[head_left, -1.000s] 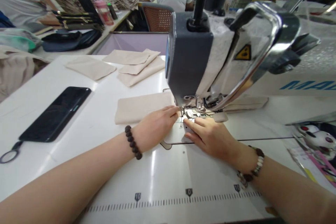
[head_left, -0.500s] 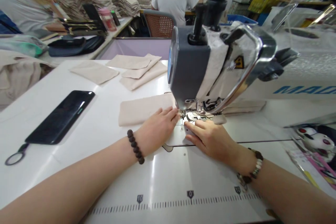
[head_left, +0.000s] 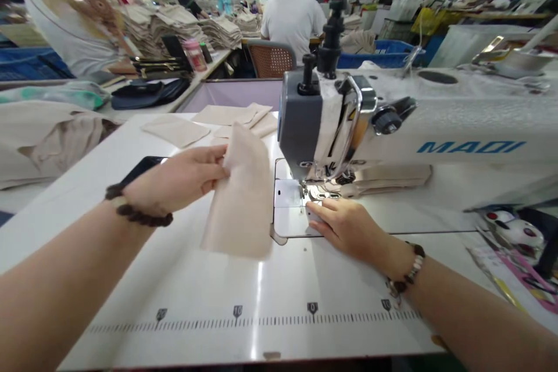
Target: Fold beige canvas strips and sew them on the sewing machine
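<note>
Between its thumb and fingers my left hand (head_left: 183, 177) pinches the upper left edge of a beige fabric piece (head_left: 244, 203). The piece hangs tilted over the white table, left of the sewing machine (head_left: 305, 122). My right hand (head_left: 344, 224) lies with fingers extended by the metal needle plate (head_left: 288, 221), its fingertips just in front of the presser foot area. I see nothing held in it. Folded beige fabric (head_left: 392, 177) lies behind the needle, under the machine arm.
Several flat beige pieces (head_left: 176, 129) lie at the table's back. A black phone (head_left: 142, 168) is partly hidden behind my left hand. Scissors and small tools (head_left: 514, 244) lie at the right. Ahead, a person in a white shirt (head_left: 292, 20) sits on a brown chair (head_left: 272, 59).
My left hand has drawn the beige piece away from the needle, leftward, and lifted and turned it. My right hand stays by the needle plate. The camera view has tilted up.
</note>
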Available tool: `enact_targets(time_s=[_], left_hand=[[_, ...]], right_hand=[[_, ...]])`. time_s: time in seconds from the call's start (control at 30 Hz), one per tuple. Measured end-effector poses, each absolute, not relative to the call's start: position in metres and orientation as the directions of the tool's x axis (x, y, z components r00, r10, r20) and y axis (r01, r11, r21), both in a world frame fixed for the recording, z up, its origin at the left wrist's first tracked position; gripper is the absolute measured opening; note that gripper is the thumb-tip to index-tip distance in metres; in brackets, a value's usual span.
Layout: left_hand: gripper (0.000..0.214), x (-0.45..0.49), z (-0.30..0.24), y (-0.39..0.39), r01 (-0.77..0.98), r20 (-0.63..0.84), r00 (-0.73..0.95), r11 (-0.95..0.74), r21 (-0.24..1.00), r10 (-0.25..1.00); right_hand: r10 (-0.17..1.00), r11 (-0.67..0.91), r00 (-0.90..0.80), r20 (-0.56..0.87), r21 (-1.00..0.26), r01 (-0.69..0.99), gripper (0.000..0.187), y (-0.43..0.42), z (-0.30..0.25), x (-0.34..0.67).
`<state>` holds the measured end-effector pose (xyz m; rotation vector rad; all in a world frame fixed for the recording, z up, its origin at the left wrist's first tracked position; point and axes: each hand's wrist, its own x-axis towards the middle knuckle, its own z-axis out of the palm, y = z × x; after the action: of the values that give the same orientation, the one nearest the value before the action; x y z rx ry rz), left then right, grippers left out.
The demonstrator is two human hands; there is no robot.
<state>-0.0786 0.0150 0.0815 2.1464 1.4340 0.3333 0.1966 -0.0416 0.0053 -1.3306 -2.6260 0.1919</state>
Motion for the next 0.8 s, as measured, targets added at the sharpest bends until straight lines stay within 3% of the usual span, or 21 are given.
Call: enact_targets(time_s=[0.07,0.13,0.2,0.3,0.43,0.8], left_hand=[[0.045,-0.078,0.062,0.000,0.744,-0.106,0.403,-0.257,0.616,0.909],[0.050,-0.073,0.041,-0.018,0.821,0.083,0.375,-0.372,0.433,0.923],[0.036,-0.062,0.027,-0.036,0.809,0.180,0.525,-0.554,0.198,0.832],[0.025,-0.035,0.025,-0.055,0.580,-0.004,0.812,-0.806,0.119,0.584],[0.021,-0.003,0.029,-0.051,0.575,-0.035,0.817,-0.817,-0.037,0.576],[0.027,0.002,0.016,-0.010,0.640,0.043,0.767,-0.768,0.003,0.640]], right_hand=[[0.810,0.585,-0.577,0.106,-0.207,0.784,0.026,-0.042,0.006,0.197],[0.808,0.587,-0.579,0.108,-0.215,0.780,0.026,-0.042,0.006,0.197],[0.800,0.599,-0.589,0.117,-0.218,0.770,0.026,-0.043,0.005,0.198],[0.779,0.627,-0.607,0.159,-0.213,0.749,0.025,-0.043,0.003,0.200],[0.731,0.681,-0.635,0.249,-0.216,0.699,0.027,-0.044,0.001,0.203],[0.673,0.733,-0.673,0.307,-0.155,0.662,0.031,-0.043,0.001,0.201]])
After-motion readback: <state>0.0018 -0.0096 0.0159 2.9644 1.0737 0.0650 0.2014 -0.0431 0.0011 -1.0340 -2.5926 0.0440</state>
